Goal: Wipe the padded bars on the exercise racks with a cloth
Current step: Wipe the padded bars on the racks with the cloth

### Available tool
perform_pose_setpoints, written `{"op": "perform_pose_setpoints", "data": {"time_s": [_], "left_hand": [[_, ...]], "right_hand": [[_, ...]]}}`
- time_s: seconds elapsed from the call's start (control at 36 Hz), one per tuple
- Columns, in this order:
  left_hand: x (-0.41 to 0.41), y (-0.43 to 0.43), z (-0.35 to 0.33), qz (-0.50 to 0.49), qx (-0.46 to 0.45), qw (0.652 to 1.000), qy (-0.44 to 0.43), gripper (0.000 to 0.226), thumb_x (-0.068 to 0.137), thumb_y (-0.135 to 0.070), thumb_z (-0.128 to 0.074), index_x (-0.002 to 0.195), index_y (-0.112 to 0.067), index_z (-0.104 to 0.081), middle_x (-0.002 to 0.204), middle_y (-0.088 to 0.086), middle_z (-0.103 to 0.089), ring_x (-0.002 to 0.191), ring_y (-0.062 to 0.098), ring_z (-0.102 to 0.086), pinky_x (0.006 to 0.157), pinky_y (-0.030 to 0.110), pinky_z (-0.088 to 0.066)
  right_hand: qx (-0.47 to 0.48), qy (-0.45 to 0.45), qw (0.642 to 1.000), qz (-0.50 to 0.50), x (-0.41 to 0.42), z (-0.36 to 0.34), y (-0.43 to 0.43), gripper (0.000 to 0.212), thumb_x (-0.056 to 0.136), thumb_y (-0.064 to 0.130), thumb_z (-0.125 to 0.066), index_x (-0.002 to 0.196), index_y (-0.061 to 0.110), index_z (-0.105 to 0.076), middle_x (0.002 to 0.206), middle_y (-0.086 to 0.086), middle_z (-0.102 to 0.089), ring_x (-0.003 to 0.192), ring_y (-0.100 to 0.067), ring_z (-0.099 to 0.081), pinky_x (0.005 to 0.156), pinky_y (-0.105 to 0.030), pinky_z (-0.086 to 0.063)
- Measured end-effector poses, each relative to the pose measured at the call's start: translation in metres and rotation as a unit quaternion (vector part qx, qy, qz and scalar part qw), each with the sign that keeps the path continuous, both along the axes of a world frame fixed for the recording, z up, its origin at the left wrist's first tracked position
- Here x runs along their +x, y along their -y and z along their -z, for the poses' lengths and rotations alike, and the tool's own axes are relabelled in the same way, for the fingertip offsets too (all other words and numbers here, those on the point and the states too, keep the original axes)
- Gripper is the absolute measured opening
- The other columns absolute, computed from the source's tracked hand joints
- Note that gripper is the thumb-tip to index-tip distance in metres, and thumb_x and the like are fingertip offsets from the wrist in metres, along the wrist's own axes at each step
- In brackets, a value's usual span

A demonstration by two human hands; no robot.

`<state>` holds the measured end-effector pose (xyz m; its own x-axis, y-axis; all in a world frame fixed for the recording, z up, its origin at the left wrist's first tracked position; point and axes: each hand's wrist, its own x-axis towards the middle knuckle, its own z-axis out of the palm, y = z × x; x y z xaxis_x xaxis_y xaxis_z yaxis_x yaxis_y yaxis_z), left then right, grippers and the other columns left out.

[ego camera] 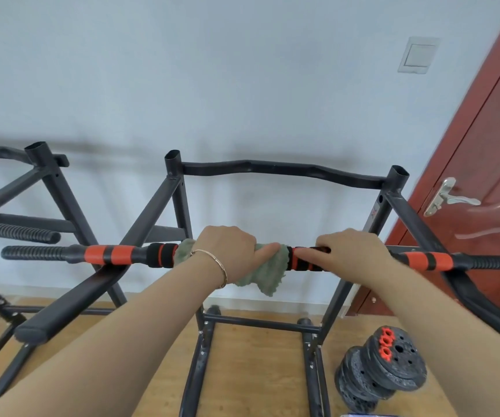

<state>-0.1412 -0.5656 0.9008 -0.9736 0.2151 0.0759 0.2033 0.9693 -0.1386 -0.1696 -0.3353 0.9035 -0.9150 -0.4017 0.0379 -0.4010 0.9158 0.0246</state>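
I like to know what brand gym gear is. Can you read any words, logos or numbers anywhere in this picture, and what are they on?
No text can be read here.
Small sticker with a reddish mark on the right upright of the rack: too blurred to read.
Weight plates on the floor: any raised marks are too small to tell.
Padded bar, green cloth and wall switch: no lettering shows.

Bright even light, soft wall shadows, bowed edges (wide-angle), slight blur
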Motion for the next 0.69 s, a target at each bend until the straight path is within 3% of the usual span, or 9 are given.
{"op": "perform_pose_setpoints", "data": {"time_s": [0.08, 0.19, 0.31, 0.39, 0.44, 0.5, 0.56, 0.61, 0.69], "left_hand": [[0.001, 0.001, 0.000, 0.000, 0.001, 1.000, -0.003, 0.077, 0.091, -0.073, -0.006, 0.064, -0.020, -0.054, 0.061, -0.002, -0.059, 0.058, 0.016, -0.057, 0.056, 0.029, -0.043], [0.001, 0.004, 0.002, 0.008, 0.003, 1.000, -0.014, 0.076, 0.093, -0.069, -0.007, 0.067, -0.018, -0.056, 0.060, -0.002, -0.057, 0.058, 0.017, -0.058, 0.056, 0.029, -0.044], [0.000, 0.007, -0.001, 0.011, 0.002, 1.000, 0.006, 0.074, 0.093, -0.070, -0.008, 0.065, -0.018, -0.052, 0.059, -0.002, -0.053, 0.056, 0.018, -0.054, 0.056, 0.029, -0.044], [0.000, 0.013, -0.004, 0.011, -0.010, 1.000, 0.009, 0.074, 0.092, -0.072, -0.007, 0.064, -0.018, -0.050, 0.058, -0.003, -0.052, 0.054, 0.017, -0.052, 0.053, 0.027, -0.042], [0.002, 0.020, -0.003, 0.010, -0.026, 1.000, 0.003, 0.076, 0.091, -0.073, -0.005, 0.063, -0.019, -0.051, 0.056, -0.004, -0.050, 0.051, 0.016, -0.050, 0.051, 0.026, -0.041], [0.005, 0.024, 0.000, 0.009, -0.022, 1.000, -0.011, 0.078, 0.089, -0.075, -0.005, 0.063, -0.019, -0.052, 0.055, -0.004, -0.050, 0.049, 0.015, -0.050, 0.049, 0.025, -0.040], [0.006, 0.022, 0.001, 0.009, -0.023, 1.000, -0.015, 0.078, 0.090, -0.074, -0.005, 0.064, -0.019, -0.054, 0.055, -0.004, -0.051, 0.050, 0.015, -0.051, 0.049, 0.026, -0.039], [0.003, 0.020, 0.000, 0.010, -0.025, 1.000, -0.009, 0.078, 0.091, -0.073, -0.005, 0.064, -0.018, -0.053, 0.056, -0.003, -0.052, 0.051, 0.016, -0.052, 0.049, 0.026, -0.038], [-0.001, 0.020, -0.001, 0.013, -0.026, 1.000, 0.001, 0.076, 0.092, -0.070, -0.005, 0.063, -0.018, -0.051, 0.055, -0.003, -0.050, 0.051, 0.016, -0.052, 0.049, 0.027, -0.037]], "right_hand": [[0.031, 0.142, 0.989, -0.005, -0.022, -0.018, 0.012, 0.094, 0.070, 0.096, -0.011, 0.072, 0.016, -0.060, 0.066, 0.004, -0.059, 0.060, -0.014, -0.057, 0.066, -0.028, -0.048], [-0.080, 0.322, 0.943, 0.035, -0.027, -0.012, 0.014, 0.091, 0.080, 0.091, -0.030, 0.081, 0.008, -0.068, 0.065, -0.001, -0.071, 0.058, -0.018, -0.068, 0.082, -0.036, -0.060], [-0.035, 0.209, 0.977, 0.000, -0.020, -0.008, 0.014, 0.087, 0.084, 0.087, -0.023, 0.076, 0.011, -0.065, 0.058, 0.001, -0.064, 0.050, -0.014, -0.060, 0.069, -0.030, -0.056], [0.038, 0.007, 0.999, -0.023, -0.011, 0.009, 0.011, 0.081, 0.084, 0.086, -0.015, 0.076, 0.020, -0.061, 0.059, 0.008, -0.057, 0.053, -0.010, -0.055, 0.058, -0.027, -0.049], [0.016, -0.143, 0.989, -0.033, 0.000, 0.030, 0.006, 0.073, 0.085, 0.085, -0.020, 0.075, 0.023, -0.059, 0.057, 0.012, -0.048, 0.050, -0.008, -0.049, 0.048, -0.023, -0.043], [-0.009, -0.211, 0.977, -0.041, 0.009, 0.040, 0.004, 0.071, 0.085, 0.084, -0.024, 0.076, 0.023, -0.060, 0.058, 0.014, -0.045, 0.049, -0.008, -0.046, 0.046, -0.022, -0.037], [-0.009, -0.146, 0.989, -0.027, 0.009, 0.025, 0.007, 0.069, 0.083, 0.086, -0.022, 0.081, 0.027, -0.056, 0.062, 0.013, -0.050, 0.055, -0.006, -0.051, 0.051, -0.023, -0.042], [0.012, 0.006, 1.000, -0.012, -0.001, 0.000, 0.010, 0.072, 0.082, 0.089, -0.021, 0.081, 0.026, -0.057, 0.067, 0.010, -0.057, 0.062, -0.008, -0.056, 0.059, -0.025, -0.046], [0.010, 0.168, 0.986, -0.007, -0.022, -0.022, 0.022, 0.086, 0.081, 0.090, -0.018, 0.078, 0.017, -0.064, 0.069, 0.003, -0.063, 0.065, -0.015, -0.059, 0.071, -0.028, -0.050]]}}
